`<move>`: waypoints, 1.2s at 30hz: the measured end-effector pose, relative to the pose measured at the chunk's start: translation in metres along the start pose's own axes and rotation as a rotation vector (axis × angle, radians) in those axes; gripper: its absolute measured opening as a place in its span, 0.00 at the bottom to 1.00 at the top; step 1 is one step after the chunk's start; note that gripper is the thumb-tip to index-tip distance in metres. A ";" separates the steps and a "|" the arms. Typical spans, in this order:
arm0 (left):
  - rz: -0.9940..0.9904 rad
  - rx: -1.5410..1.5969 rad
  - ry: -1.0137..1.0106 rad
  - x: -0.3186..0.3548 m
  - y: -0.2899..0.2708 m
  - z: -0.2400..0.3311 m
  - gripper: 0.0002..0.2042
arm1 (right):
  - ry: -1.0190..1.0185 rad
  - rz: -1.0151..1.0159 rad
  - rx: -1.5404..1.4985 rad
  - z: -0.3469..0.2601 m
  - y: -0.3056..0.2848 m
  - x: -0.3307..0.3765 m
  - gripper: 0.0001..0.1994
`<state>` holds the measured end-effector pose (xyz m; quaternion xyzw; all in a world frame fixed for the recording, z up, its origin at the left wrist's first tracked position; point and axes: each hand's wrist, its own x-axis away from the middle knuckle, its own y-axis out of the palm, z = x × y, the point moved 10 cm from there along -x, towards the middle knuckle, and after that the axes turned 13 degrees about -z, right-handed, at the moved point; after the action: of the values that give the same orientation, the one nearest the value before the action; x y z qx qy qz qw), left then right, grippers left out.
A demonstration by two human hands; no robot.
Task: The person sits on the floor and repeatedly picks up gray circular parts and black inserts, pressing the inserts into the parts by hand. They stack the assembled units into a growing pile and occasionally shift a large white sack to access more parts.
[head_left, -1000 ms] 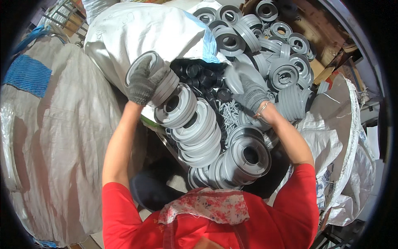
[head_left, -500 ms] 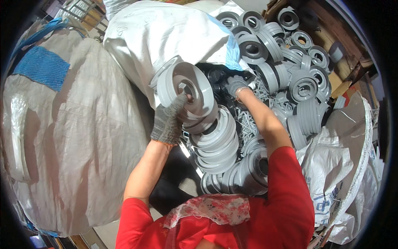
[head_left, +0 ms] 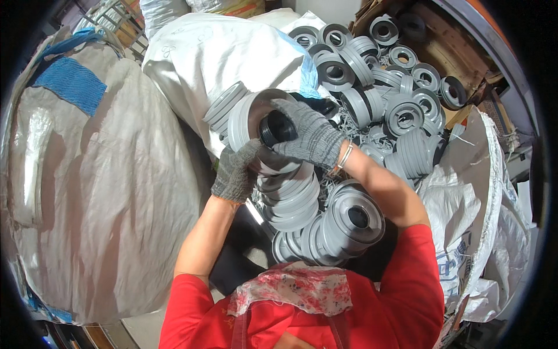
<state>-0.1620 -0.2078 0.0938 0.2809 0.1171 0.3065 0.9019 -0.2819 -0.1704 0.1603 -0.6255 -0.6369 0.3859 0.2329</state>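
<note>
My left hand (head_left: 237, 170), in a grey knit glove, grips the near rim of a grey plastic ring (head_left: 243, 119) with a wide mouth and a centre hole. In my gloved right hand (head_left: 314, 135) is a black threaded plastic piece (head_left: 277, 128), held with thumb and fingers on either side of it at the ring's centre. How deep it sits in the hole I cannot tell. Just below is a leaning stack of grey rings (head_left: 289, 200). Closer to my body lies another row of nested grey rings (head_left: 331, 235).
A white sack (head_left: 215, 58) with a blue edge lies beyond my hands; dark parts show at its mouth. To the right is a heap of grey rings (head_left: 405, 114) among loose grey strips. A large bulging sack (head_left: 110, 192) stands left, a crumpled white sack (head_left: 459, 215) right.
My right hand has come back from the dark parts at the sack's mouth, bringing a black threaded piece to the ring. My left hand still holds the ring.
</note>
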 end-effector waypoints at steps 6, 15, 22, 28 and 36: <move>-0.028 -0.098 -0.092 0.019 0.004 0.008 0.20 | -0.214 -0.044 0.476 -0.058 0.003 0.025 0.26; -0.109 0.010 -0.255 0.026 0.047 0.005 0.18 | -0.330 -0.260 0.559 -0.068 0.019 0.050 0.29; -0.102 -0.557 0.005 0.018 0.045 0.016 0.21 | 0.236 0.087 -0.288 0.015 -0.005 0.034 0.33; -0.084 -0.396 0.003 0.013 0.033 0.014 0.21 | 0.195 -0.065 -0.090 0.022 0.020 0.029 0.36; -0.099 -0.448 -0.039 -0.002 0.032 0.012 0.23 | 0.140 -0.014 0.194 0.025 0.011 0.025 0.36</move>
<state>-0.1744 -0.1929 0.1222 0.0733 0.0424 0.2745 0.9578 -0.2979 -0.1520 0.1324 -0.6208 -0.5831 0.3994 0.3392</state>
